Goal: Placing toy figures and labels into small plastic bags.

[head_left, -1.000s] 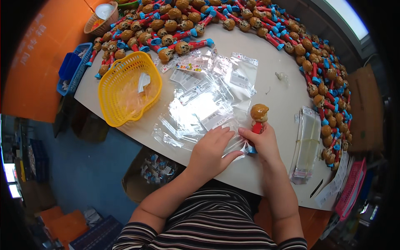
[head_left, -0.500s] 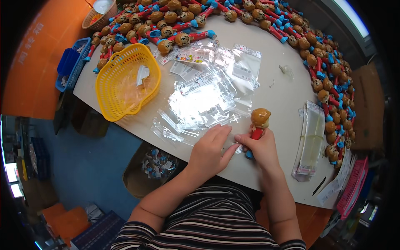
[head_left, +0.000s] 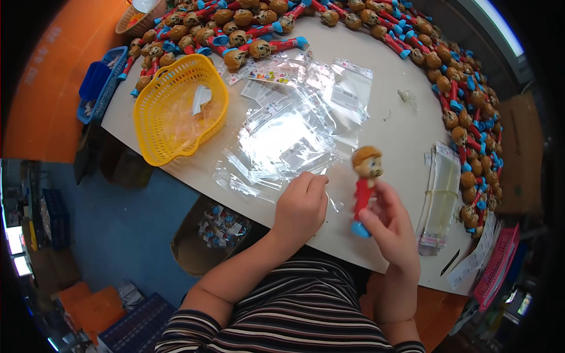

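Note:
My right hand (head_left: pixel 395 230) holds a toy figure (head_left: pixel 364 195) with a brown head, red body and blue base, thumb on its near side and fingers behind. The figure stands roughly upright, its painted face turned to the right. To its left, my left hand (head_left: pixel 301 205) is closed, fingers curled; what they hold, if anything, is hidden. Just beyond that hand lies a heap of shiny clear plastic bags (head_left: pixel 276 138), some with printed header strips.
Many similar figures (head_left: pixel 259 48) are piled along the table's far and right edges. A yellow basket (head_left: pixel 141 120) stands at left, a blue basket (head_left: pixel 115 82) beyond it. A banded bag stack (head_left: pixel 440 191) lies at right, near a pink basket (head_left: pixel 497 267). Below, a box (head_left: pixel 187 253) holds packed items.
My right hand has tilted and shifted slightly right, turning the figure so its face and whole body show. My left hand has curled its fingers and moved apart from the right.

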`<action>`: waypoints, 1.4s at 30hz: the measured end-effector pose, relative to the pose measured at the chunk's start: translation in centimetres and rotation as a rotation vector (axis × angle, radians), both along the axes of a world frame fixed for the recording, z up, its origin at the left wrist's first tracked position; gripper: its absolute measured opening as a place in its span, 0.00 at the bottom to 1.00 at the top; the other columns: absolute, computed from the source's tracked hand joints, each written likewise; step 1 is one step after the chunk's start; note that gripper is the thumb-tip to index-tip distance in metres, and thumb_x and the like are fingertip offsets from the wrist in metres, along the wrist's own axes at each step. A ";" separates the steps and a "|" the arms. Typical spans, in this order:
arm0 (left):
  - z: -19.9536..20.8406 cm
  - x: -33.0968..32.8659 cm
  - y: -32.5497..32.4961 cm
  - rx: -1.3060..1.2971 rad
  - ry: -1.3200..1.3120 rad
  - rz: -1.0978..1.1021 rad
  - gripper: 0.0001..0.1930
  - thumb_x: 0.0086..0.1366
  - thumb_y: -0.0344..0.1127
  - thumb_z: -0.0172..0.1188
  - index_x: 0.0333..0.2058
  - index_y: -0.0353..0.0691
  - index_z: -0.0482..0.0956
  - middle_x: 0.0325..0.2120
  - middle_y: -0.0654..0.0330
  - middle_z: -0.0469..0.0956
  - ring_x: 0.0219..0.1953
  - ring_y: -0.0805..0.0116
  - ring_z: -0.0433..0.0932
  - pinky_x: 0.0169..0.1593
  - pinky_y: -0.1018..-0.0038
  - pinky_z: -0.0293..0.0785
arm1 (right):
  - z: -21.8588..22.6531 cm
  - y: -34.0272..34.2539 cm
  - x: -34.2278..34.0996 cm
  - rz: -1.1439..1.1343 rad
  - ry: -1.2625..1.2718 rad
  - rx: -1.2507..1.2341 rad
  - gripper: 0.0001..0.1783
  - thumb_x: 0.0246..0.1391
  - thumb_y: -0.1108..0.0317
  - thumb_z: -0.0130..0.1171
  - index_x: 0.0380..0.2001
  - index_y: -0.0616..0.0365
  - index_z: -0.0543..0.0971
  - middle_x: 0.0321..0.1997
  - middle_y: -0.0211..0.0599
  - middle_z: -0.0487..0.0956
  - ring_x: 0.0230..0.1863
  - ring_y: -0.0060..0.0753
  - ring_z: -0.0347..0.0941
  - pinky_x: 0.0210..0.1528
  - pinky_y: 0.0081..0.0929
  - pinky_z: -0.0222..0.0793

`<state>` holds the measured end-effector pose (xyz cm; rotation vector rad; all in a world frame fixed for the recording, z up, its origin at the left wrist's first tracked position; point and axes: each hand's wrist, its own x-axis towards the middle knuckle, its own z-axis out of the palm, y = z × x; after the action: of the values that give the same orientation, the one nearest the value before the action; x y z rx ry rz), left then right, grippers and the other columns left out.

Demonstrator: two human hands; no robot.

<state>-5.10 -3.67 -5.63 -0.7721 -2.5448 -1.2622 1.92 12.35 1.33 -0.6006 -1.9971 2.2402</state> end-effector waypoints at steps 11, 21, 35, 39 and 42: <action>0.6 -1.1 -0.1 0.242 -0.426 -0.064 0.06 0.60 0.23 0.60 0.36 0.34 0.74 0.25 0.63 0.74 0.24 0.81 0.72 0.27 0.84 0.69 | -1.5 1.2 2.8 0.231 -0.097 0.439 0.17 0.55 0.74 0.61 0.48 0.65 0.78 0.29 0.35 0.76 0.31 0.24 0.72 0.37 0.22 0.68; 1.8 -1.2 0.0 0.264 -0.445 -0.102 0.04 0.60 0.23 0.58 0.34 0.34 0.75 0.26 0.62 0.74 0.25 0.79 0.73 0.28 0.82 0.70 | -3.5 0.1 2.8 0.213 0.273 1.202 0.18 0.51 0.74 0.62 0.48 0.56 0.80 0.25 0.38 0.74 0.22 0.37 0.70 0.25 0.25 0.67; 3.4 -1.5 1.7 0.055 0.062 -0.274 0.07 0.55 0.24 0.60 0.34 0.36 0.76 0.29 0.54 0.75 0.31 0.56 0.76 0.35 0.67 0.73 | -5.3 -2.3 2.7 -0.005 0.187 0.726 0.15 0.58 0.73 0.58 0.48 0.66 0.74 0.36 0.44 0.80 0.38 0.29 0.77 0.40 0.25 0.72; 3.1 -1.4 1.7 0.005 0.041 -0.326 0.08 0.53 0.25 0.61 0.33 0.37 0.76 0.28 0.55 0.75 0.32 0.54 0.75 0.36 0.65 0.73 | -5.7 -2.0 3.0 -0.158 -0.026 0.291 0.16 0.57 0.74 0.56 0.49 0.65 0.70 0.38 0.46 0.78 0.39 0.38 0.78 0.43 0.27 0.71; 3.0 -0.9 1.4 0.013 0.039 -0.266 0.08 0.53 0.25 0.61 0.34 0.36 0.76 0.28 0.55 0.75 0.32 0.54 0.75 0.36 0.66 0.73 | -4.8 -2.0 3.0 -0.009 0.012 0.381 0.19 0.57 0.75 0.56 0.51 0.65 0.67 0.40 0.48 0.76 0.40 0.44 0.76 0.43 0.30 0.72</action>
<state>-6.01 -2.29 -2.64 -1.1523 -2.4619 -1.3208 4.95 10.36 -3.43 -0.5479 -2.3201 1.7776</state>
